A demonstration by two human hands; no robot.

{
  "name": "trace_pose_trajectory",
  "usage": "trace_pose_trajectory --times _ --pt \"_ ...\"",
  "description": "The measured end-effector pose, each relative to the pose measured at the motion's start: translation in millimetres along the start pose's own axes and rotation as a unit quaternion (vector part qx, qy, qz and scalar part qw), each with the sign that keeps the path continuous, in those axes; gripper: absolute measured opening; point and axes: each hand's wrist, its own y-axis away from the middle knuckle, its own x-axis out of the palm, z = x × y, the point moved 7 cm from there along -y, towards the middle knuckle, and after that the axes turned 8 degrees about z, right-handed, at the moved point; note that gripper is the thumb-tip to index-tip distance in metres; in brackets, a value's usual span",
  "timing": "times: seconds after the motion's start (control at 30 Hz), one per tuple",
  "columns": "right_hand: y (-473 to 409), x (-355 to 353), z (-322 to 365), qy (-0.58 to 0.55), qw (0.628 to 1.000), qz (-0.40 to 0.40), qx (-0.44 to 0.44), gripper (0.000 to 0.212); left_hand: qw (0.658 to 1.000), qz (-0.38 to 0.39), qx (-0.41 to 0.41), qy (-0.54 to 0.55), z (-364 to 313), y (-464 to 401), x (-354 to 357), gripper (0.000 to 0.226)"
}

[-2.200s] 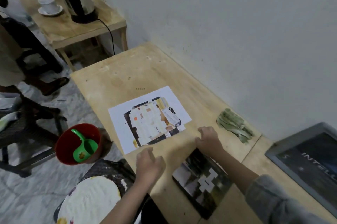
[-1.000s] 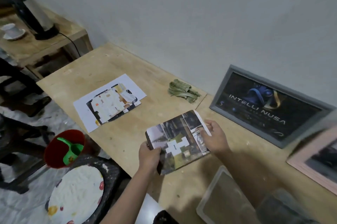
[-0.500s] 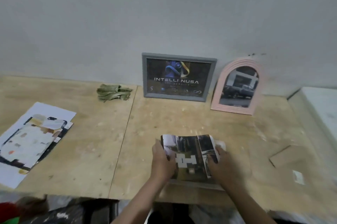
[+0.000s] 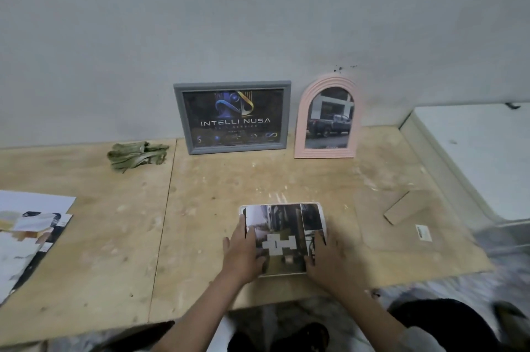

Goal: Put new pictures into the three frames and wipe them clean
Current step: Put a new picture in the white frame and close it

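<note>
Head view: a dark printed photo (image 4: 284,237) lies on a flat white-rimmed frame (image 4: 323,212) near the front edge of the pale plywood counter (image 4: 200,222). The left hand (image 4: 243,254) and the right hand (image 4: 327,258) press its side edges, each grip flat with fingers spread. At the wall stand a grey rectangular frame (image 4: 232,116) and a pink arched frame (image 4: 328,119); left of them lies a crumpled green cloth (image 4: 136,155).

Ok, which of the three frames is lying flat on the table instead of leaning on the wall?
The white frame under both hands, near the table's front edge, lies flat. The grey frame and the pink arched frame both stand propped against the wall.
</note>
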Motion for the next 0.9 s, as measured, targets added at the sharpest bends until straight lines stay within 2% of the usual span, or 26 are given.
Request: trace_pose_trajectory --times 0.13,0.27,0.47,0.53,0.6,0.67,0.7,0.73,0.83,0.9 --pt "0 4 -5 0.023 1.0 0.017 0.003 0.063 1.0 0.02 -0.022 0.002 4 -1 5 0.056" --pt "-2 7 -13 0.01 1.0 0.027 -0.011 0.064 0.999 -0.011 -0.031 0.029 -2 0 -1 0.029" --pt "-7 -5 -28 -0.009 0.998 0.032 -0.061 0.056 0.996 -0.055 -0.05 0.042 -40 -8 -7 0.051" --pt "-11 -17 -38 0.005 0.997 0.036 -0.065 0.065 0.995 -0.065 -0.048 0.056 -64 -11 -5 0.06" --pt "-15 -35 -59 0.016 0.998 0.023 -0.061 0.078 0.994 -0.063 -0.029 0.082 -99 -17 0 0.059" --pt "-21 -54 -89 0.012 0.999 0.028 -0.026 0.066 0.991 -0.052 -0.005 0.122 -134 -23 7 0.053" --pt "-24 -61 -107 0.011 1.0 0.005 -0.021 0.059 0.988 -0.044 0.004 0.145 -151 -26 11 0.049" --pt "-26 -68 -125 -0.012 1.0 0.016 -0.013 0.057 0.986 -0.038 0.009 0.164 -169 -30 14 0.047" --pt "-30 -92 -190 -0.038 0.997 -0.038 0.051 0.062 0.977 -0.004 -0.013 0.215 -211 -44 32 0.051" --pt "-26 -114 -229 -0.045 0.991 -0.07 0.109 0.052 0.974 0.021 -0.033 0.223 -235 -52 43 0.048"
